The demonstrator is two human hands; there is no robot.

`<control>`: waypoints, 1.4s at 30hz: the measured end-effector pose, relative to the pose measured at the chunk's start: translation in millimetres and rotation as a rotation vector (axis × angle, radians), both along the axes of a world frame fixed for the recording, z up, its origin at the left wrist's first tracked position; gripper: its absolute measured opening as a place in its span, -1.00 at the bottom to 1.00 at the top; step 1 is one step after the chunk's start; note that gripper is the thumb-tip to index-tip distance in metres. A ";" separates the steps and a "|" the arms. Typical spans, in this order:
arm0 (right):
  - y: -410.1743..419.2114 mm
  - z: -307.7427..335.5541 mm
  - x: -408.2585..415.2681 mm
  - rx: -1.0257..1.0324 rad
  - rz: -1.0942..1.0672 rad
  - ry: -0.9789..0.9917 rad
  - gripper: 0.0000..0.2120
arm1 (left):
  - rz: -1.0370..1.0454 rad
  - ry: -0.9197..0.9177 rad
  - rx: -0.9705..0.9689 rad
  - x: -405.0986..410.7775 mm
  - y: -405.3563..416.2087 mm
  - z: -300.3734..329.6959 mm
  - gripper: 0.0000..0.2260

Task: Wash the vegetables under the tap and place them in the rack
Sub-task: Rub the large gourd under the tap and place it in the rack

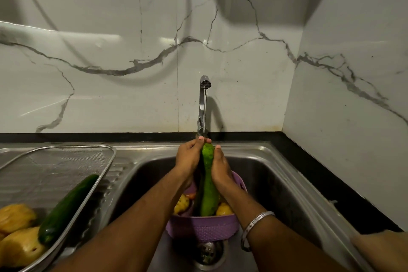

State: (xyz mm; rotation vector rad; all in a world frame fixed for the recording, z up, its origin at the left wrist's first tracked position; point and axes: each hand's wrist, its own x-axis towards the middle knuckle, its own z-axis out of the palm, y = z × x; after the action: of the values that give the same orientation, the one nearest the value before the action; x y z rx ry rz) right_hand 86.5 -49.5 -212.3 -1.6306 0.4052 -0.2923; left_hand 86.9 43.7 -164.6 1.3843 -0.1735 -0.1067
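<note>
A long pale-green gourd-like vegetable [208, 185] stands nearly upright at the centre of the frame, its top end just under the thin stream from the chrome tap [202, 104] and its lower end inside a purple perforated plastic basket [202, 225] that sits in the stainless-steel sink [276, 183]. The left hand [189, 159] wraps its fingers round the upper part from the left, and the right hand [220, 168] clasps it from the right, both clamped on the vegetable. Yellow vegetables [224, 209] lie in the basket beside its base. At lower left, a wire-mesh metal rack [66, 161] on the drainboard already holds a dark-green cucumber [66, 207] and several yellow pieces [17, 232]. The washing step appears to be in hand. The next move probably calls for rubbing down its length, then lifting it clear of the basket and carrying it left into the rack.
</note>
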 end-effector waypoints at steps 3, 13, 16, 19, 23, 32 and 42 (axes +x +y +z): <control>-8.6 2.0 -1.9 0.008 -0.044 -0.006 -0.39 | -0.151 0.083 -0.080 1.7 4.0 -1.0 -0.73; -13.6 -2.2 -0.9 -0.019 -0.020 -0.005 -0.38 | -0.029 -0.019 -0.004 9.2 -3.0 -8.8 -0.77; -13.9 -2.2 1.6 0.004 -0.022 0.001 -0.36 | -0.130 -0.155 0.061 13.1 2.7 -25.2 -0.71; -9.7 0.5 3.3 -0.003 -0.008 0.001 -0.38 | -0.182 -0.269 0.144 11.3 -0.3 -40.4 -0.58; -3.0 -4.9 7.9 0.010 -0.016 -0.009 -0.43 | -0.058 -0.270 0.125 4.3 -18.0 -45.0 -0.72; -2.9 -3.3 1.2 -0.039 -0.023 -0.051 -0.47 | 0.094 -0.118 -0.018 3.9 -28.6 -32.1 -0.68; -1.6 1.7 -7.4 -0.160 0.069 -0.200 -0.55 | 0.000 -0.249 0.066 14.4 -20.6 -53.9 -0.59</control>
State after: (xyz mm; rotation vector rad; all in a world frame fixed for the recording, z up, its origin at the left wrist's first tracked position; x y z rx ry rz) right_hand 79.0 -51.1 -210.7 -1.7483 0.1764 -0.4407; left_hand 101.3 23.1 -218.4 1.4617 -0.3803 0.0611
